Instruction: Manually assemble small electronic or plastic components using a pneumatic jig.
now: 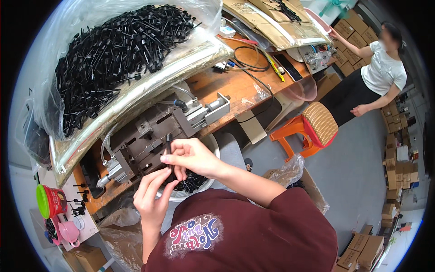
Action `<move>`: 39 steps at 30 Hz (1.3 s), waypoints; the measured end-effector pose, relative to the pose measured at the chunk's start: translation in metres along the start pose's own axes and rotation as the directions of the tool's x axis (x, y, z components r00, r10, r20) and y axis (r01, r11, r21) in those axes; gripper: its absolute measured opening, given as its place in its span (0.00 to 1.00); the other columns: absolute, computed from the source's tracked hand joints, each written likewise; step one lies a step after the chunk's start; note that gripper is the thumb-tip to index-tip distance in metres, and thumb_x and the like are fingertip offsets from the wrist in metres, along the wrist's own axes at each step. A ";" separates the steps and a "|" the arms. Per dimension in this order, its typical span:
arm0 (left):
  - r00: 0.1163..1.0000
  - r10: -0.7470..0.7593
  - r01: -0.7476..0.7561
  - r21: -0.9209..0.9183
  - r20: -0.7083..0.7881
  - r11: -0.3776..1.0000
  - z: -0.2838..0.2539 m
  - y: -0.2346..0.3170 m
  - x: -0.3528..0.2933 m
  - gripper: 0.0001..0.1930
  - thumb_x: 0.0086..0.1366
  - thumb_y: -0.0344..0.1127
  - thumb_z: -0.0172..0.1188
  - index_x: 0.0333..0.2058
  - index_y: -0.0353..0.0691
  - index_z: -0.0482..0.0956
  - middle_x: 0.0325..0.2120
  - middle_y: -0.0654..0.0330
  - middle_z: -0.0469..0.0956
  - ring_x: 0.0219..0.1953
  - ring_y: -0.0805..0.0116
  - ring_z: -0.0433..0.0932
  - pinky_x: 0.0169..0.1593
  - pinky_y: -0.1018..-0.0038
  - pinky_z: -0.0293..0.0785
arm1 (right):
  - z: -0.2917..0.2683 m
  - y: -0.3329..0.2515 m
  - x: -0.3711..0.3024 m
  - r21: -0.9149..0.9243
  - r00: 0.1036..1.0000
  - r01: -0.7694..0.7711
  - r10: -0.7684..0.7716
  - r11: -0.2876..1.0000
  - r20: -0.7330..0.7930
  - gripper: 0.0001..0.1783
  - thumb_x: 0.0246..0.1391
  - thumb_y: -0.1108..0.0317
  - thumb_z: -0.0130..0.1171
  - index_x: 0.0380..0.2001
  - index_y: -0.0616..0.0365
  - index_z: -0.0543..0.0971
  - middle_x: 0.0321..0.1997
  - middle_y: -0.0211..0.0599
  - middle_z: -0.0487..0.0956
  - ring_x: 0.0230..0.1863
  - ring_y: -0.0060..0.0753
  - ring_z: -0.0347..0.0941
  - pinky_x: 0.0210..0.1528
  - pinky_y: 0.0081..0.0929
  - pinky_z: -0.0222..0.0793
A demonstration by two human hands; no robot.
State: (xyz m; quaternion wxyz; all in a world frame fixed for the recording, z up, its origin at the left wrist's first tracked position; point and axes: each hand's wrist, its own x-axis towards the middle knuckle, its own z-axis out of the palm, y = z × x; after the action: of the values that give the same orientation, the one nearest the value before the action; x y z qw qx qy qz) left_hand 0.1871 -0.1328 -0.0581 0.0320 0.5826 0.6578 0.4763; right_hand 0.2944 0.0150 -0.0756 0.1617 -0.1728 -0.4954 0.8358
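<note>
In front of the machine, my right hand [192,157] pinches a thin black plastic part [169,138] with a thicker head, held upright. My left hand [150,196] is closed with its fingertips at the lower end of the same part, which the fingers partly hide. Just beyond my hands is a dark metal fixture [156,123] with pneumatic cylinders and clear tubes. Below my hands, a white basket [214,147] holds many more black parts [192,182], partly covered by my arms.
A large heap of black parts [122,50] lies in clear plastic above the wooden bench [204,86]. A red tub with a green rim [50,201] stands at left. At right are an orange stool [308,131], stacked cartons [355,34] and a standing person [380,72].
</note>
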 end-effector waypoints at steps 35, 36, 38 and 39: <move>0.998 0.000 -0.035 0.500 0.071 0.865 0.027 -0.055 0.009 0.12 0.52 0.32 0.67 0.37 0.38 0.83 0.49 0.57 0.81 0.22 0.63 0.80 0.29 0.72 0.76 | -0.006 -0.019 -0.008 -0.183 0.888 0.460 -0.455 0.869 0.071 0.15 0.50 0.76 0.69 0.42 0.65 0.78 0.53 0.43 0.75 0.47 0.24 0.76 0.45 0.21 0.77; 0.997 -0.003 -0.037 0.500 0.080 0.865 0.027 -0.056 0.008 0.12 0.52 0.31 0.66 0.37 0.37 0.82 0.49 0.56 0.80 0.22 0.62 0.80 0.29 0.72 0.76 | -0.006 -0.020 -0.008 -0.278 0.857 0.512 -0.507 0.813 0.093 0.14 0.49 0.76 0.69 0.40 0.65 0.79 0.53 0.42 0.75 0.46 0.23 0.76 0.44 0.21 0.77; 0.997 0.005 -0.040 0.496 0.073 0.867 0.027 -0.053 0.010 0.11 0.52 0.31 0.65 0.36 0.36 0.82 0.50 0.56 0.80 0.22 0.62 0.80 0.29 0.71 0.76 | -0.005 -0.020 -0.009 -0.356 0.853 0.506 -0.518 0.786 0.070 0.13 0.47 0.75 0.70 0.38 0.63 0.80 0.53 0.41 0.75 0.44 0.23 0.77 0.41 0.21 0.77; 0.998 0.008 -0.041 0.495 0.068 0.868 0.027 -0.053 0.010 0.11 0.52 0.31 0.65 0.36 0.36 0.82 0.50 0.55 0.80 0.22 0.61 0.80 0.29 0.71 0.76 | -0.004 -0.019 -0.008 -0.391 0.843 0.515 -0.533 0.763 0.071 0.14 0.47 0.75 0.70 0.38 0.63 0.80 0.53 0.41 0.75 0.44 0.24 0.77 0.41 0.21 0.77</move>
State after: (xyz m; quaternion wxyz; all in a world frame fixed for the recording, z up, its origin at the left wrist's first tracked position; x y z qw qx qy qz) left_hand 0.1611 -0.1019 -0.1023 -0.1036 0.5946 0.7491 0.2732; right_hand 0.3056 0.0236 -0.0593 0.3611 -0.0750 -0.6784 0.6354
